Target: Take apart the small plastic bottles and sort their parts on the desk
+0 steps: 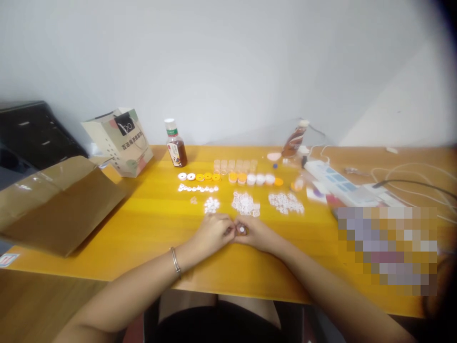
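My left hand [218, 230] and my right hand [254, 232] meet close to the table's front edge, fingertips touching. In the curled fingers of my right hand is a small round piece with a white centre [242, 230]; its exact kind is too blurred to name. The left fingers are pinched together against the right ones, and what they hold, if anything, is hidden. Just beyond lie a pile of small white pieces [212, 205] and two heaps of clear-and-white flat pieces [244, 204] [286, 203]. White and orange round caps [207, 176] form a row behind.
Small clear cups [235, 166] line up at the back, between a dark sauce bottle [177, 150] and a tilted drink bottle [295, 139]. A paper bag [123, 143] and cardboard box [57, 205] stand left. A power strip [332, 178] with cables lies right.
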### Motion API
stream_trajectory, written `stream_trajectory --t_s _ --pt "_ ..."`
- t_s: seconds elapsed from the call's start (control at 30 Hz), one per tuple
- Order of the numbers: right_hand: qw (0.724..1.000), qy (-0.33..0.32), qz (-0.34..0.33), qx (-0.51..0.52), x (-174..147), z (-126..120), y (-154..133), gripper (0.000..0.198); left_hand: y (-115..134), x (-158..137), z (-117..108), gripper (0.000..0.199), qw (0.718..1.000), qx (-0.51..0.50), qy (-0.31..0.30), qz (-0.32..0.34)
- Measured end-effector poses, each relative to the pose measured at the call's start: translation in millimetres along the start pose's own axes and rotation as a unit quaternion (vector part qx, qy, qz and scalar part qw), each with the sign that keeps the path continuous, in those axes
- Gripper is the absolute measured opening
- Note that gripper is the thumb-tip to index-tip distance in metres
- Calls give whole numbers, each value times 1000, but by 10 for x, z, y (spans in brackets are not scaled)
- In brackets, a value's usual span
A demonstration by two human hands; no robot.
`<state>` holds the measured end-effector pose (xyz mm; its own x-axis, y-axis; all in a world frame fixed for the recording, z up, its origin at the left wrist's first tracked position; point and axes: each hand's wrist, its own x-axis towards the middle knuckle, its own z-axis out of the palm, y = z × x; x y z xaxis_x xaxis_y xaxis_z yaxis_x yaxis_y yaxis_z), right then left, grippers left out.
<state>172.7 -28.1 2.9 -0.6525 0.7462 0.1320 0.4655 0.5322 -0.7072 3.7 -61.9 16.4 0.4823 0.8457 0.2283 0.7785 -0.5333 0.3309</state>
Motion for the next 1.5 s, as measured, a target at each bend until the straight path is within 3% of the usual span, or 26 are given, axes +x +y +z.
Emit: stream_trajectory --t_s 0.33,0.5,0.7,0.9,1.1,1.23,1.33,1.5 --pt "985 -74 75 139 -44 -199 -84 22 -97 -12 -218 16 996 -84 -7 32" --pt "981 -38 76 176 -23 -258 -123 17 -115 -32 -191 17 995 -78 -49 47" --pt "989 51 84 115 278 -180 -120 10 -119 -46 -155 18 995 -54 -69 37" --pt "996 50 80 -1 713 -85 -81 14 -63 -61 -170 18 996 -43 -77 34" --pt "997 39 70 -8 882 -40 -44 10 -80 -58 -165 17 996 -37 -65 42" --pt "997 48 67 2 781 -114 -116 11 -112 -55 -167 17 996 -49 -60 48" --pt "998 42 45 9 535 -257 -212 12 -141 -50 -161 18 995 -53 -60 52" --pt "997 -77 9 24 34 -371 -275 20 -163 -39 -167 17 994 -58 -65 63"
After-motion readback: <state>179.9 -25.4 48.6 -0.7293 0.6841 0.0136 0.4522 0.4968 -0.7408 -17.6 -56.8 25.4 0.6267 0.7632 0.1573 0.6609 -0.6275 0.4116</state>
